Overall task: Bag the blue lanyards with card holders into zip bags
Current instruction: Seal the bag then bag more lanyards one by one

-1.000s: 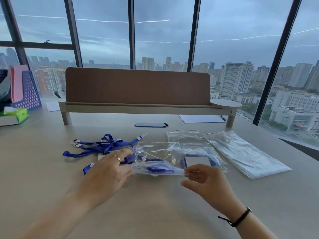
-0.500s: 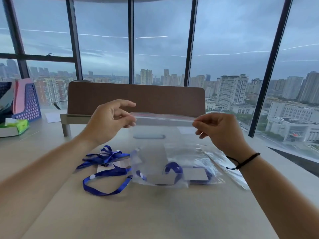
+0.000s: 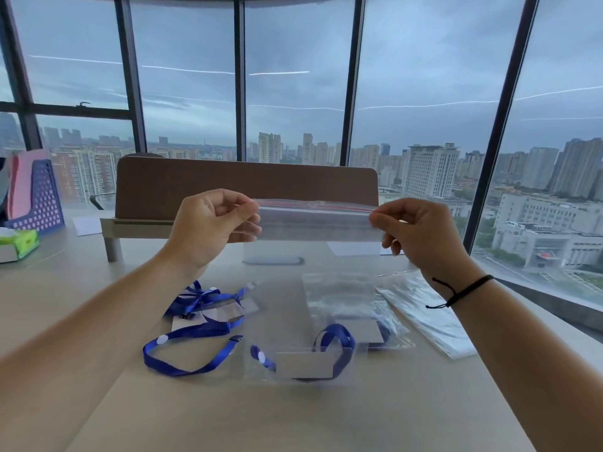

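In the head view, the left hand and right hand each pinched a top corner of a clear zip bag, holding it up above the desk. A blue lanyard with its card holder sat at the bag's bottom. More lanyards lay on the desk to the left, spare bags to the right.

Both hands raised; L hand & R hand fingers pinched.

A high-rise office: desk with monitor riser, file rack, windows over city towers.
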A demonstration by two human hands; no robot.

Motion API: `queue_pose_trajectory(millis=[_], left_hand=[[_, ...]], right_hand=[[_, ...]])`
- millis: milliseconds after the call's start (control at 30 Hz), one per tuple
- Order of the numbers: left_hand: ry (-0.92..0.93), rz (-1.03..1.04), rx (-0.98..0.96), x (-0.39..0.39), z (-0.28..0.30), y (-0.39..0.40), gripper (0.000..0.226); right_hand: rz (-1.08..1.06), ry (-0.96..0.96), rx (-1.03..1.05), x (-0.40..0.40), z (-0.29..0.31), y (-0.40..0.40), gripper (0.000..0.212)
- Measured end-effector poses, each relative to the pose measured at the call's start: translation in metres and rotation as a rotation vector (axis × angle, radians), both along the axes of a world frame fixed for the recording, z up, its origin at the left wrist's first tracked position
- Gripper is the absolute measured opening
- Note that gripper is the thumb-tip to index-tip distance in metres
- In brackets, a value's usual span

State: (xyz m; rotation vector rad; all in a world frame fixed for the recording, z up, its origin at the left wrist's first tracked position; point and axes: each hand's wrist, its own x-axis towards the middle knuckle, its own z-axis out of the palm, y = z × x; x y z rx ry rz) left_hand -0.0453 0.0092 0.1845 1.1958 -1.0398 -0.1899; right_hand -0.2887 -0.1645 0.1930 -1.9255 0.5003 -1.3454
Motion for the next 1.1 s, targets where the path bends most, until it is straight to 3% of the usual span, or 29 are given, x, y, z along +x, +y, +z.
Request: queue_pose_trajectory(millis=[133,233,600,933,1000,1100], left_hand=[[-0.010,-0.109,0.202,-0.004,-0.017,-0.012,0.030],[-0.026,-0.158,0.370,-0.008,-0.037,-0.029,0.022],[0.068,-0.183,0.309,-0.019,-0.037,-0.112,0.018],[0.306,-0.028,0.428,0.022,-0.103,-0.232,0.021],[0.339,0.019,0.464,0.028,-0.120,-0.245,0.027],[0.318,0.095,0.527,0.035,-0.144,-0.256,0.061]], right_hand=[[0.004,-0.008,0.039,-0.003,-0.003,-0.016,0.006],[-0.006,-0.015,0.086,-0.006,-0.006,-0.034,0.004],[-0.042,-0.032,0.085,-0.001,0.006,-0.107,0.003],[-0.193,0.214,0.242,0.071,-0.051,-0.226,0.009],[-0.197,0.250,0.308,0.087,-0.074,-0.248,0.013],[-0.179,0.294,0.409,0.108,-0.106,-0.269,0.016]])
